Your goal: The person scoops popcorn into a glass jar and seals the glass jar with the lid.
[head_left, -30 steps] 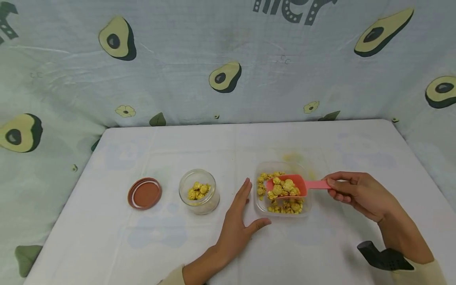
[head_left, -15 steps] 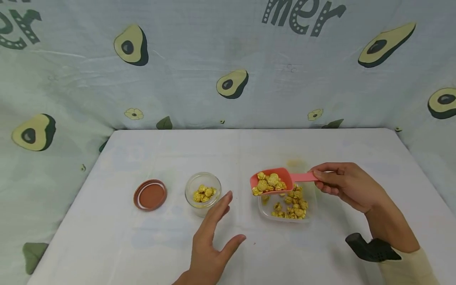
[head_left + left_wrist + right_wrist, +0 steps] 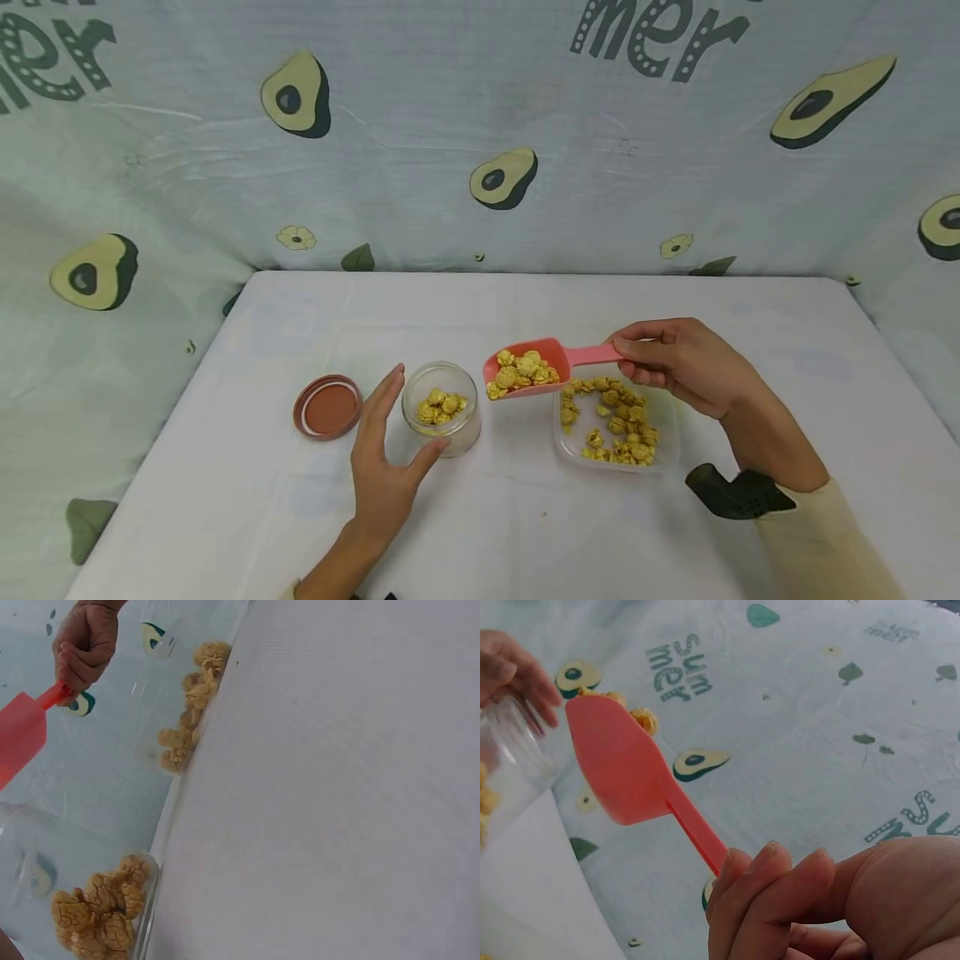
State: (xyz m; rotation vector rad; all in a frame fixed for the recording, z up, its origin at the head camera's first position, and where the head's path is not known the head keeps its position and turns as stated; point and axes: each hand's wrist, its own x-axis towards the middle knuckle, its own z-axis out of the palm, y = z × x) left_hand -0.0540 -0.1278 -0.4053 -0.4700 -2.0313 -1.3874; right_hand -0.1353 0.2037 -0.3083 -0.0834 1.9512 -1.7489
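Observation:
My right hand (image 3: 686, 367) pinches the handle of a pink scoop (image 3: 566, 354), which is loaded with yellow popcorn (image 3: 525, 371). The scoop hangs above the table between a glass jar and a clear plastic container. My left hand (image 3: 386, 467) is spread around the left and front of the glass jar (image 3: 465, 437), thumb near its front; whether it touches the glass I cannot tell. Some popcorn lies inside the jar. In the right wrist view the scoop (image 3: 622, 761) shows its underside, with the jar (image 3: 529, 750) beyond it.
The clear plastic container (image 3: 667, 446) with leftover popcorn sits right of the jar. A brown lid (image 3: 327, 408) lies left of the jar. A white cloth (image 3: 510, 533) covers the table, and an avocado-print curtain (image 3: 420, 108) hangs behind it.
My right hand has lifted the loaded scoop out of the plastic container and moved it left toward the jar. My left hand has moved left from beside the container to the jar.

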